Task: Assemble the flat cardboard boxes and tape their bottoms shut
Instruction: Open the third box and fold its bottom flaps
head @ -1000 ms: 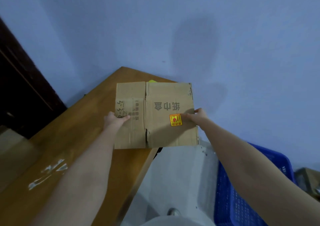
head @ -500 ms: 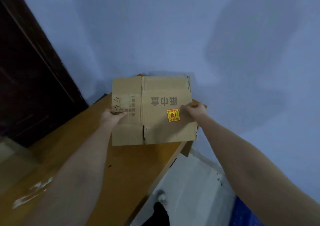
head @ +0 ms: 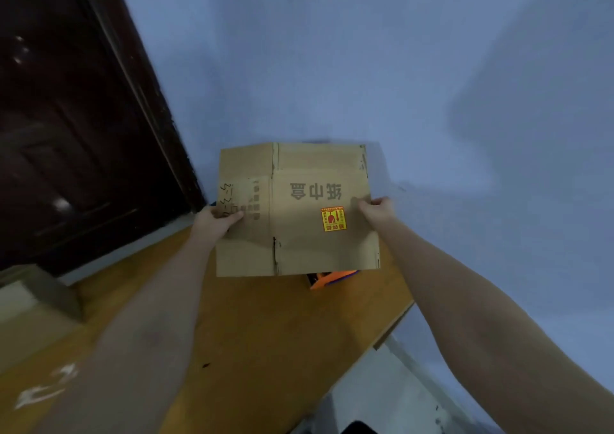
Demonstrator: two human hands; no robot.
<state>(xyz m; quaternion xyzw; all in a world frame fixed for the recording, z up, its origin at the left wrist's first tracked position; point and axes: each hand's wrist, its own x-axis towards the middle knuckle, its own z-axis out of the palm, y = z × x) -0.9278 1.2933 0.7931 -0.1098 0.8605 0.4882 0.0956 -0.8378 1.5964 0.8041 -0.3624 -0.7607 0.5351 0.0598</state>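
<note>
One flat cardboard box (head: 295, 211), still folded, is held up in the air above a wooden table (head: 265, 334), in front of a pale blue wall (head: 365, 68). Two bare hands hold it, one at each side edge. The left hand (head: 216, 222) pinches the left edge, thumb lying across the printed face and the other fingers hidden behind the cardboard. The right hand (head: 375, 211) grips the right edge with its fingers curled over the front.

The box face shows two panels side by side, with flaps above and below. The wider right panel carries three large printed characters, upside down, and one yellow and red sticker (head: 333, 218).

One small orange object (head: 327, 279) lies on the table, partly hidden under the box's lower edge. One dark wooden door (head: 66, 118) stands at the left.
</note>
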